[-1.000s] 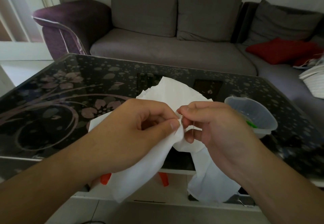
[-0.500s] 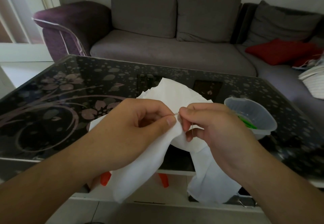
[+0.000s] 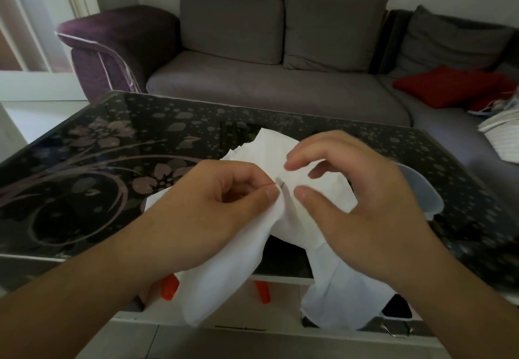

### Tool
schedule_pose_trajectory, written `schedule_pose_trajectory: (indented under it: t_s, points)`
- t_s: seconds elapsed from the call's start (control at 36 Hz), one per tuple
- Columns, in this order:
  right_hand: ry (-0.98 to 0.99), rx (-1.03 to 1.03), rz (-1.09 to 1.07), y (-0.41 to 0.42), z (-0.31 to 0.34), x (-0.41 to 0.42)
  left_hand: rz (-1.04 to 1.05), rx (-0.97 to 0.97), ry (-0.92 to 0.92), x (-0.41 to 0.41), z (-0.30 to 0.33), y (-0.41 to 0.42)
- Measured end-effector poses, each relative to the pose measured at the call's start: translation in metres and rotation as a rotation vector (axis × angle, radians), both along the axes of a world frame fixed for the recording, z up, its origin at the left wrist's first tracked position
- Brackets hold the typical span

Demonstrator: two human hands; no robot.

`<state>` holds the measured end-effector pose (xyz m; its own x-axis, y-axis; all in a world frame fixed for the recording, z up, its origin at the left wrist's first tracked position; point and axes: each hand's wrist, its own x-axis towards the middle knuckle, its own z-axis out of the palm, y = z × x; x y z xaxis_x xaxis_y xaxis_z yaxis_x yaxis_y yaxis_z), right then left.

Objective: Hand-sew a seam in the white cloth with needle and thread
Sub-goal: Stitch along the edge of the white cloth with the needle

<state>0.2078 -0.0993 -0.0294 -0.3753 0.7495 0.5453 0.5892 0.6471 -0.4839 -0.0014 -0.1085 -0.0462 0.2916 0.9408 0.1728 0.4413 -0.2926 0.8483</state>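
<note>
The white cloth (image 3: 238, 260) hangs over the near edge of the black glass table, bunched between my hands. My left hand (image 3: 202, 212) pinches a fold of it between thumb and forefinger. A short dark tip of the needle (image 3: 280, 182) sticks out of the cloth right at that pinch. My right hand (image 3: 362, 209) hovers just to the right of the needle with fingers spread and relaxed, holding nothing; its thumb tip is close to the fold. No thread can be made out.
A clear plastic tub (image 3: 421, 192) stands on the table (image 3: 84, 190) behind my right hand. Orange-handled items (image 3: 170, 288) lie on the shelf below the tabletop. A grey sofa (image 3: 280, 88) with a red cushion (image 3: 449, 86) runs along the far side.
My right hand has let go of the needle and opened, its fingers lifting up and away. The left hand keeps its pinch on the cloth, and the needle tip now shows.
</note>
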Motion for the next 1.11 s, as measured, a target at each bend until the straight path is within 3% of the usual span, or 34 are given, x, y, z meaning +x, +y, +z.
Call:
schedule_pose_trajectory:
  t_s: [0.14,0.42,0.69,0.92,1.11]
  points:
    - [-0.03,0.014,0.129,0.0,-0.004,-0.008,-0.031,0.033,-0.036,-0.004,0.001,0.0]
    - [0.266,-0.035,0.109,-0.004,-0.009,-0.021,-0.035,-0.004,-0.026,-0.002,-0.001,-0.001]
    - [0.603,-0.235,0.023,-0.007,0.003,-0.015,0.053,-0.086,0.067,0.0,-0.004,0.003]
    - [0.942,-0.588,0.167,-0.003,0.009,-0.009,0.082,-0.105,0.075,-0.004,-0.005,0.004]
    - [0.905,-0.713,0.143,-0.002,0.012,-0.008,0.093,-0.112,0.057,-0.002,-0.006,0.004]
